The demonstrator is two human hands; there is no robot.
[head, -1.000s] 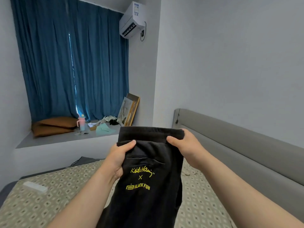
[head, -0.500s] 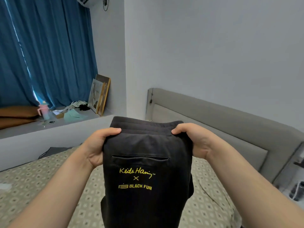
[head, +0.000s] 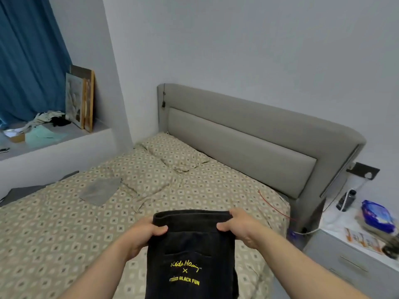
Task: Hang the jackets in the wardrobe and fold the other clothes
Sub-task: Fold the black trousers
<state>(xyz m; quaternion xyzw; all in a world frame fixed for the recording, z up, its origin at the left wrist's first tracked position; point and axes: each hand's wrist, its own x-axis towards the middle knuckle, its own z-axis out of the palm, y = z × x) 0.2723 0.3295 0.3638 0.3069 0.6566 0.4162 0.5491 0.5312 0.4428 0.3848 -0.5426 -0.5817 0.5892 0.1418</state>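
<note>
Black trousers [head: 190,255] pinched at waistband between left hand [head: 141,234], right hand [head: 240,226].

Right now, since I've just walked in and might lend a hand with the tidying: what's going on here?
A person is standing at the bed, holding a pair of black trousers up by the waistband. The left hand grips one end and the right hand the other. The back pocket and yellow print face the camera, and the legs hang down out of frame. The trousers are not yet laid down or folded flat. A small grey cloth lies on the bedspread.
</note>
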